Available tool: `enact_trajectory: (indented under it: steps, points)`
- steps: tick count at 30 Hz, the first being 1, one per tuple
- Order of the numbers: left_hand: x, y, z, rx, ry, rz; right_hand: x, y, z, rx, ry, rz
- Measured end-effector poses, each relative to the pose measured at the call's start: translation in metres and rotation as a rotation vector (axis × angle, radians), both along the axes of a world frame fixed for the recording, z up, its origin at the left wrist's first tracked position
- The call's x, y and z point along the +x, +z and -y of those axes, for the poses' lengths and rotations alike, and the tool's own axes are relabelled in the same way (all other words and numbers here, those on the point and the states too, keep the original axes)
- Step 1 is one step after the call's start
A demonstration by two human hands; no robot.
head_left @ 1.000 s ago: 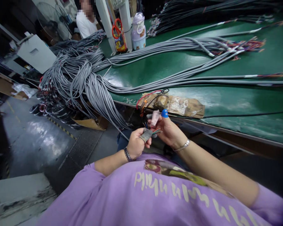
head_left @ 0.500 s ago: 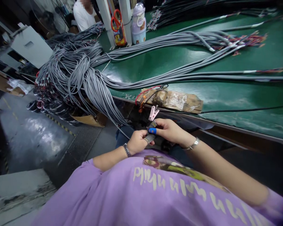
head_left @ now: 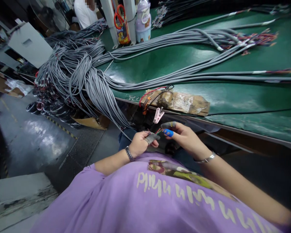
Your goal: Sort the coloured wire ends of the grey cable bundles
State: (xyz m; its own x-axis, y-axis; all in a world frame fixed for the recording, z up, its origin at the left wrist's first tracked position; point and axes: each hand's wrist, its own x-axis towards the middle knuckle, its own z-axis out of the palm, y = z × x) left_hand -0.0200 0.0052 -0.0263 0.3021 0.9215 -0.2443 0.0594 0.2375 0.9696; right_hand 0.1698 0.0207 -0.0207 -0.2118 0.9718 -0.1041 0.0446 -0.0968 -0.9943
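My left hand (head_left: 142, 143), its thumb wrapped in grey tape, is closed on thin coloured wires (head_left: 158, 131) in front of my lap. The wires, red and green among them, stick up past the thumb. My right hand (head_left: 183, 136) has a blue wrap on the thumb and a grey wrap on the index finger. Its thumb and index finger pinch the tips of the wires. Just above the hands is a pink clothes peg (head_left: 158, 115) at the bench edge, touching neither hand. The part of the wires inside my left fist is hidden.
Grey cables (head_left: 97, 81) lie in a large heap on the left and run along the green bench (head_left: 160, 66). A wooden block (head_left: 184, 103) with red and black leads sits at its edge. Behind stand a lilac bottle (head_left: 143, 22) and red-handled scissors (head_left: 120, 16). A person (head_left: 85, 14) is at the back.
My right hand has moved right, away from my left hand, and its fingers have spread a little. The coloured wires now show between the hands. My left hand has barely moved.
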Motion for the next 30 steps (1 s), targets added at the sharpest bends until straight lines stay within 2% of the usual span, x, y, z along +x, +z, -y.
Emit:
enact_trajectory:
  steps: [2,4,7,12,14,19,25,30]
  points:
    - [0.001,-0.001,0.001,0.018,0.037,0.014,-0.005,-0.004,0.003,-0.065,0.018,-0.053]
    - [0.002,-0.003,0.001,0.048,0.043,0.014,-0.012,-0.006,0.004,-0.032,0.006,-0.04]
    - [0.001,-0.003,0.0,0.039,-0.015,0.002,-0.02,-0.004,0.0,0.039,0.008,0.038]
    - [-0.006,0.0,-0.003,-0.077,-0.136,0.045,-0.022,0.001,-0.01,0.124,0.179,0.093]
    - [-0.009,0.0,-0.002,-0.047,-0.101,0.048,-0.023,-0.001,-0.012,0.136,0.168,0.083]
    - [-0.008,-0.004,0.002,0.045,0.095,0.084,-0.023,-0.003,-0.006,0.085,0.036,0.052]
    - [-0.003,-0.003,0.004,0.001,0.083,0.088,-0.023,0.005,-0.003,0.051,-0.006,0.039]
    - [-0.002,-0.003,0.005,-0.004,0.069,0.046,-0.029,0.006,-0.008,0.019,0.088,0.038]
